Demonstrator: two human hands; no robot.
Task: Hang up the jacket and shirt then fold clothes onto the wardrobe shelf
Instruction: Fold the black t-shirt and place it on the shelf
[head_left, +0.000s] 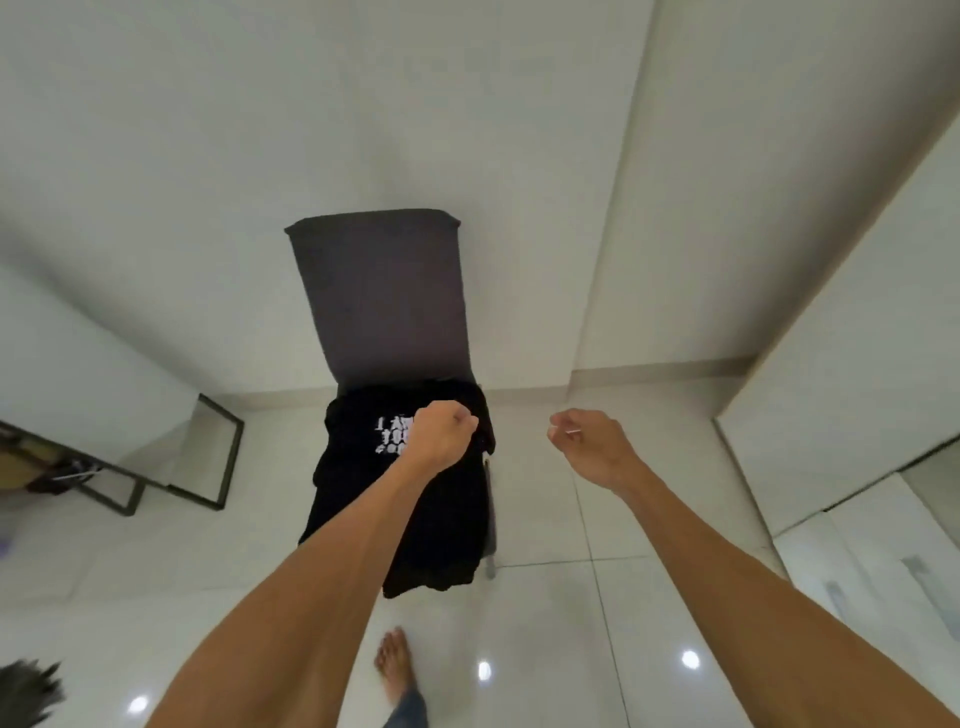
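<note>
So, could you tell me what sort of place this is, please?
Probably a home bedroom: black printed T-shirt over a grey upholstered chair, glossy pale floor tiles, tall white wardrobe-like panels.

White print on black shirt (415, 519) draped over chair: top line "I A…", second "TO…", third line too blurred, maybe "GO…". Rest of each line hidden behind left hand (441, 436). No other text, labels or numbers readable anywhere.

shirt (447, 519) — black, white lettering | chair (384, 296) — dark grey | floor (545, 597) glossy white tiles
</note>
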